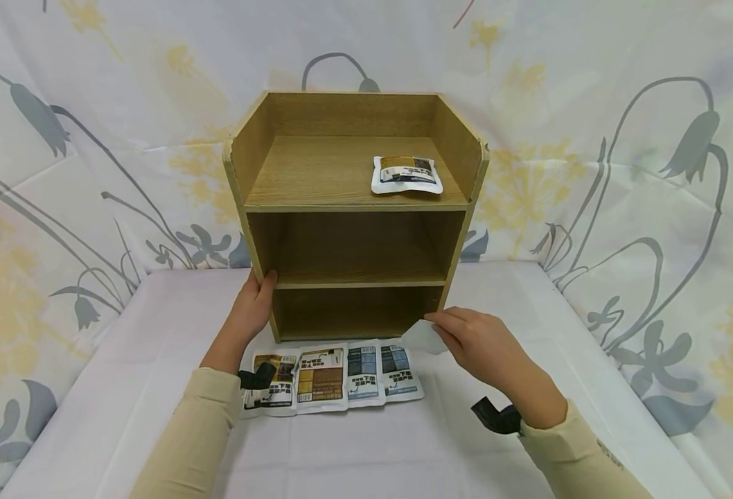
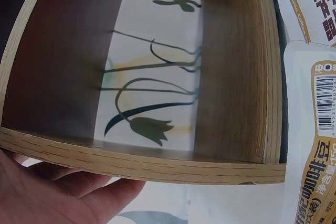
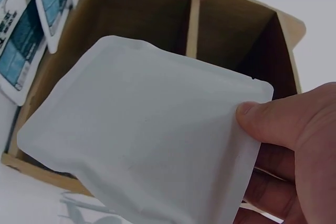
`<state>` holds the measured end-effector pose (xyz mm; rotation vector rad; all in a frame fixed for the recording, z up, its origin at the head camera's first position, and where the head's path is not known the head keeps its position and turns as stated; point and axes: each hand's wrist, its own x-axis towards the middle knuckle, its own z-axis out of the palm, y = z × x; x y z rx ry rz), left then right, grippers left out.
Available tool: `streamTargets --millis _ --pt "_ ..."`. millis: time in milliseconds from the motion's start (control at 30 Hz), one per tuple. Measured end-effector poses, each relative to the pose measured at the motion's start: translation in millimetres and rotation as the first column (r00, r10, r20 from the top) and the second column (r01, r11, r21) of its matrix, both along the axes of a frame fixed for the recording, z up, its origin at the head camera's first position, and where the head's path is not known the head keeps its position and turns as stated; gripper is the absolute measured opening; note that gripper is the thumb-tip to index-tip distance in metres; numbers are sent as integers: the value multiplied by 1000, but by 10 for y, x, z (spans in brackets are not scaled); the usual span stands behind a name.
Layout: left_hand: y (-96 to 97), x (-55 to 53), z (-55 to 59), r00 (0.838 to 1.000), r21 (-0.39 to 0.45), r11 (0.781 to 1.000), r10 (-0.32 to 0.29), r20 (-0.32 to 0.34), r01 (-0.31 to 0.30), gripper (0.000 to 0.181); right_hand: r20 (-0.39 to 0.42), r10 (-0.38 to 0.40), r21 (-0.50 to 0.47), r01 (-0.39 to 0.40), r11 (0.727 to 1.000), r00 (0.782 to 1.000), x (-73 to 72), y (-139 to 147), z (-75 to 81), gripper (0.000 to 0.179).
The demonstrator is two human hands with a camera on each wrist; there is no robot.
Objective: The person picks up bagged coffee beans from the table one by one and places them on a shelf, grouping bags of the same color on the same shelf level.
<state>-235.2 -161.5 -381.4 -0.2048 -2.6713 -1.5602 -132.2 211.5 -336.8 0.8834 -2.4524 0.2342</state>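
Observation:
A small wooden shelf (image 1: 360, 208) with a top tray and two lower compartments stands on the white cloth. My left hand (image 1: 251, 312) grips its left side panel, with the fingers (image 2: 100, 192) along the outside. My right hand (image 1: 475, 343) pinches a flat white pouch (image 3: 147, 124) by one edge between thumb and fingers. The pouch shows its plain side in the right wrist view, in front of the shelf's lower openings. Another pouch (image 1: 407, 174), with a brown and yellow label, lies on the top tray at the right.
Several labelled pouches lie overlapping in a row before the shelf, among them a brown one (image 1: 321, 380) and a blue one (image 1: 400, 372). A flower-printed cloth (image 1: 616, 166) hangs behind the shelf. White cloth (image 1: 354, 464) covers the table.

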Motion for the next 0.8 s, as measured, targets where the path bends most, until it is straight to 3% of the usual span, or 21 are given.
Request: streamTargets --millis 367,567,800 --pt "-1 7 -7 1000 -1 1000 -4 2 4 68 -82 50 -15 -51 999 995 -4 -75 154 22" --pt "3 8 -9 1000 5 1000 -2 6 2 67 -169 98 -30 -104 994 981 -28 -84 242 22" --pt "7 11 -1 1000 6 1000 -5 2 5 68 -204 131 -44 -142 989 970 -31 -118 380 22"
